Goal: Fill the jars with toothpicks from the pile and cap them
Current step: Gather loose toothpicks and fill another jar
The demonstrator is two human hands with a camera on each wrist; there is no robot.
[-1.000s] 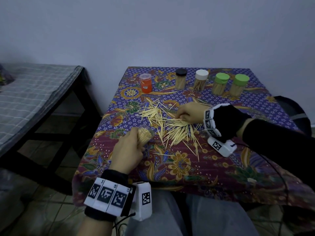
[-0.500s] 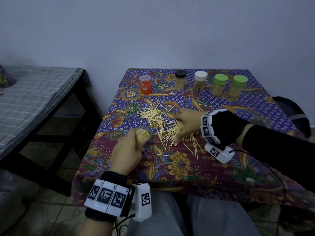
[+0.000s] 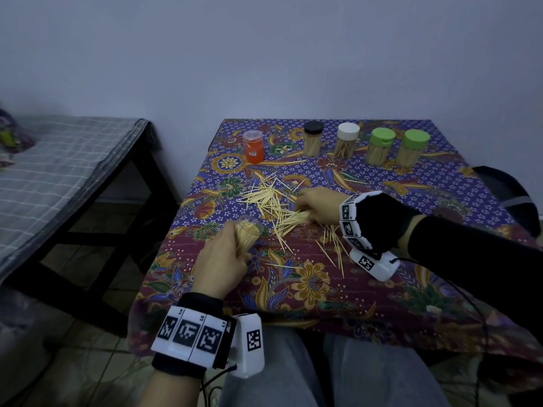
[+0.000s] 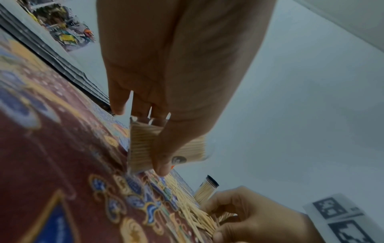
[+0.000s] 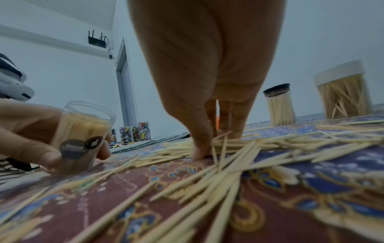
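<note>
My left hand [image 3: 223, 259] grips an open clear jar [image 3: 247, 235] packed with upright toothpicks, tilted, low over the tablecloth near the front left; the left wrist view shows my thumb across the jar [image 4: 143, 148]. The loose toothpick pile [image 3: 270, 198] lies in the middle of the table. My right hand [image 3: 316, 207] is down on the pile's right side, thumb and fingers curled onto a small bunch of toothpicks [image 3: 293, 219]. In the right wrist view the right hand [image 5: 214, 143] presses its tips into the toothpick pile [image 5: 259, 154], with the jar [image 5: 83, 131] to the left.
Along the table's far edge stand an orange jar with a clear lid [image 3: 254, 146], a black-capped jar [image 3: 313, 139], a white-capped jar [image 3: 347, 140] and two green-capped jars [image 3: 381, 146] [image 3: 413, 147]. A bench with checked cloth [image 3: 73, 165] stands left of the table.
My right hand has drawn back toward me and to the left, raking toothpicks into a bunch under its fingers. The left hand and its jar have barely moved.
</note>
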